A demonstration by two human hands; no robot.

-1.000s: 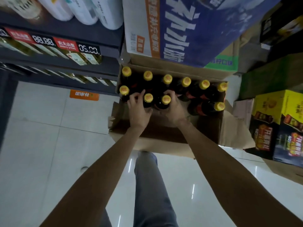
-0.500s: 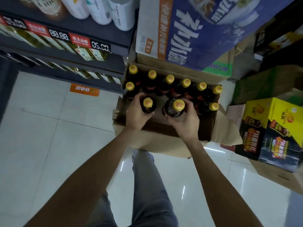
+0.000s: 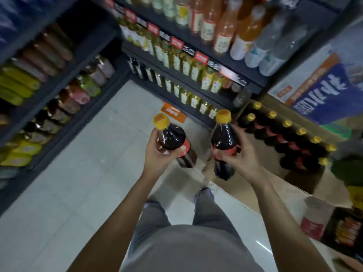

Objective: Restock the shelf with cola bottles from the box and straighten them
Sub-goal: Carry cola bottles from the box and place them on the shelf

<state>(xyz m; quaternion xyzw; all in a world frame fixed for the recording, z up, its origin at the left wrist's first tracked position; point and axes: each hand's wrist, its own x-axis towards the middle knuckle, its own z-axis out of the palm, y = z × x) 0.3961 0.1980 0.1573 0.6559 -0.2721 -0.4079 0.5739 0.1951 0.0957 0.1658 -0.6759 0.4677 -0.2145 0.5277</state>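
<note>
**Holding two cola bottles above the aisle floor**

Running down the left edge, dark shelves [image 3: 64,107] carry rows of green, yellow and brown drinks, all blurred. Straight ahead, a second shelf unit [image 3: 198,55] holds orange, clear and pale yellow bottles behind red price tags. An orange floor sticker [image 3: 172,114] lies at its foot on the pale tiled floor [image 3: 82,183].

Next comes the left hand [image 3: 157,154], its grip wrapped round the body of the left cola bottle [image 3: 171,137], thumb across the front just above the red label; the yellow cap tilts toward the upper left. Just beside it, apart and not touching, the right hand [image 3: 240,156] has its grip curled round the right cola bottle [image 3: 224,141], fingers over the red label, cap upward. Both bottles are clear of the carton, above the floor and the person's grey-trousered legs [image 3: 208,209].

To the right, the open cardboard box [image 3: 290,185] still contains two rows of yellow-capped cola bottles [image 3: 286,134]. Behind it leans a blue and white carton [image 3: 324,95], and at the far right lower corner sit more printed packs, too blurred to read.
</note>
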